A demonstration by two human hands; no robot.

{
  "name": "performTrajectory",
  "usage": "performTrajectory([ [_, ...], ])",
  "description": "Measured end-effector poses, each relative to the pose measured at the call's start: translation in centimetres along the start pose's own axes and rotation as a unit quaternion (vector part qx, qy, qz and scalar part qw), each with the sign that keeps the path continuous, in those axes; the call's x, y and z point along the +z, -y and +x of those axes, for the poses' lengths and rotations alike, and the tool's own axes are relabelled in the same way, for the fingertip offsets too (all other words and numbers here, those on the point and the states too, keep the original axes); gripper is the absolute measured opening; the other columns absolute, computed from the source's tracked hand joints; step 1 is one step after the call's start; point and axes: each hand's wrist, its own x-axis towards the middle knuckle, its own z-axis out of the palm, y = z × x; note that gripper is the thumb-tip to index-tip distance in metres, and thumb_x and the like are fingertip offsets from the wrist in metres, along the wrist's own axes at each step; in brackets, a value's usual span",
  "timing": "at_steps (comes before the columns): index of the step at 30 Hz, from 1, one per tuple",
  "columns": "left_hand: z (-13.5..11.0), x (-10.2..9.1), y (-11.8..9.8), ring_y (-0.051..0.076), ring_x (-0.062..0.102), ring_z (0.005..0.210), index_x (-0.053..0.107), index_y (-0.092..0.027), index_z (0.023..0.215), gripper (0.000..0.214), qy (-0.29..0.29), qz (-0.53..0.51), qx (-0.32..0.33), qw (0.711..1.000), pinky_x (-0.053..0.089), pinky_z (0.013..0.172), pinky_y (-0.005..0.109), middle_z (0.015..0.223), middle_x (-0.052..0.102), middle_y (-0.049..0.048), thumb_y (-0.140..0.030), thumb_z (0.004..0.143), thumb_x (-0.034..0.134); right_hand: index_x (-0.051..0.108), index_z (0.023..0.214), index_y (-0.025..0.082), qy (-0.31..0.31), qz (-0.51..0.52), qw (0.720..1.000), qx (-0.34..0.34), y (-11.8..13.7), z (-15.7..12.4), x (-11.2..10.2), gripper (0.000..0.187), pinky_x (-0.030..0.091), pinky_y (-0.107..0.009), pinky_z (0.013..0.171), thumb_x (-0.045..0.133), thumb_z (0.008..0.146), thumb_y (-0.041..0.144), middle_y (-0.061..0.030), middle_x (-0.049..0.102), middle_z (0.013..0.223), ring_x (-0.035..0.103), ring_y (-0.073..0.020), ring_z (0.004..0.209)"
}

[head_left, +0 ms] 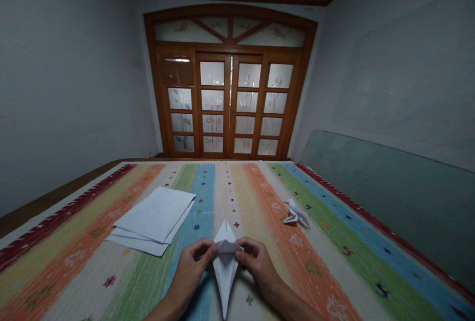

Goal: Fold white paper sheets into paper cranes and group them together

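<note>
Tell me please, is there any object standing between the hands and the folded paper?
Nothing visible: the left hand and the right hand both hold the folded paper at its sides. The paper stack lies apart, leftward.

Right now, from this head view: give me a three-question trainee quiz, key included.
1. What do the left hand and the right hand both hold?
2. True or false: the flat white sheets lie to the right of both hands.
3. The small folded piece rests on: a) the left hand; b) the striped cloth; c) the right hand.

Key: 1. A folded white paper. 2. False; they lie to the left. 3. b.
</note>
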Motion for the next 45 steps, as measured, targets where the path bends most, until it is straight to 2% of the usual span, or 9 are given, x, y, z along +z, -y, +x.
performTrajectory([
  [6, -0.4, 0.2, -0.1, 0.023, 0.068, 0.072, 0.072, -0.017, 0.069, 0.040, -0.019, 0.009, 0.018, 1.000, 0.052, 0.066, 0.027, 0.070, 0.072, 0.0031, -0.057, 0.073, 0.079, 0.060, 0.062, 0.017, -0.025, -0.064, 0.997, -0.018, 0.1, 0.0, 0.3, 0.052, 0.036, -0.023, 0.051, 0.086, 0.061, 0.063, 0.0026, 0.058, 0.054, 0.049, -0.0119, 0.050],
  [10, -0.6, 0.5, 0.2, 0.020, 0.067, 0.068, 0.066, -0.018, 0.068, 0.039, -0.046, 0.007, 0.030, 0.998, 0.050, 0.062, 0.024, 0.066, 0.068, -0.0006, -0.054, 0.072, 0.081, 0.051, 0.062, 0.020, -0.055, -0.055, 0.997, -0.029, 0.2, -0.1, 0.6, 0.055, 0.037, -0.022, 0.051, 0.088, 0.058, 0.060, 0.0051, 0.054, 0.055, 0.049, -0.0114, 0.050],
  [13, -0.8, 0.6, 0.5, 0.019, 0.069, 0.068, 0.063, -0.020, 0.080, 0.038, -0.055, -0.005, 0.026, 0.998, 0.051, 0.063, 0.024, 0.067, 0.070, -0.0014, -0.053, 0.072, 0.082, 0.049, 0.067, 0.021, -0.054, -0.033, 0.998, -0.031, 0.1, -0.1, 0.8, 0.056, 0.039, -0.021, 0.052, 0.090, 0.056, 0.056, 0.0055, 0.056, 0.058, 0.053, -0.0121, 0.052],
  [16, -1.0, 0.7, 0.6, 0.021, 0.072, 0.069, 0.060, -0.021, 0.098, 0.044, -0.046, -0.021, 0.015, 0.999, 0.053, 0.064, 0.026, 0.070, 0.073, -0.0006, -0.053, 0.075, 0.079, 0.054, 0.080, 0.022, -0.035, -0.011, 0.999, -0.033, -0.1, -0.2, 0.8, 0.052, 0.042, -0.022, 0.053, 0.090, 0.059, 0.053, 0.0040, 0.064, 0.061, 0.058, -0.0137, 0.052],
  [20, -1.1, 0.8, 0.4, 0.023, 0.073, 0.074, 0.061, -0.021, 0.101, 0.048, -0.047, -0.016, 0.015, 0.999, 0.055, 0.067, 0.029, 0.073, 0.074, 0.0008, -0.055, 0.073, 0.079, 0.065, 0.096, 0.020, -0.044, -0.023, 0.998, -0.048, -0.3, -0.1, 0.6, 0.055, 0.050, -0.028, 0.058, 0.092, 0.058, 0.050, 0.0018, 0.070, 0.061, 0.064, -0.0181, 0.056],
  [24, -1.1, 0.8, 0.4, 0.024, 0.073, 0.074, 0.068, -0.019, 0.106, 0.051, -0.032, 0.014, 0.013, 0.999, 0.055, 0.067, 0.029, 0.076, 0.076, 0.0029, -0.055, 0.071, 0.080, 0.073, 0.081, 0.017, -0.053, -0.064, 0.996, -0.029, -0.1, 0.0, 0.3, 0.044, 0.053, -0.030, 0.058, 0.092, 0.055, 0.048, -0.0041, 0.074, 0.066, 0.068, -0.0226, 0.062],
  [29, -1.0, 0.4, 0.3, 0.027, 0.072, 0.077, 0.078, -0.017, 0.081, 0.033, -0.020, 0.094, 0.014, 0.995, 0.054, 0.068, 0.030, 0.081, 0.079, 0.0076, -0.049, 0.076, 0.074, 0.078, 0.074, 0.017, -0.059, -0.069, 0.996, -0.024, 0.1, -0.1, 0.5, 0.034, 0.054, -0.029, 0.058, 0.093, 0.055, 0.042, -0.0062, 0.076, 0.070, 0.070, -0.0233, 0.065],
  [38, -1.0, 0.4, -0.5, 0.025, 0.066, 0.068, 0.078, -0.017, 0.064, 0.033, -0.051, 0.132, 0.018, 0.990, 0.049, 0.062, 0.029, 0.066, 0.073, 0.0055, -0.049, 0.073, 0.073, 0.079, 0.068, 0.017, -0.083, -0.081, 0.993, -0.018, 0.2, -0.4, 1.1, 0.030, 0.051, -0.026, 0.050, 0.090, 0.058, 0.043, -0.0071, 0.076, 0.067, 0.068, -0.0219, 0.060],
  [45, -1.1, 1.0, 0.2, 0.016, 0.057, 0.038, 0.078, -0.013, 0.086, 0.061, -0.044, 0.029, -0.090, 0.995, 0.043, 0.039, 0.024, 0.048, 0.062, -0.0013, -0.071, 0.066, 0.075, 0.079, 0.068, 0.016, -0.091, -0.086, 0.991, -0.044, 0.3, -0.6, 1.3, 0.035, 0.055, -0.029, 0.057, 0.089, 0.060, 0.049, -0.0080, 0.076, 0.066, 0.070, -0.0230, 0.062],
])
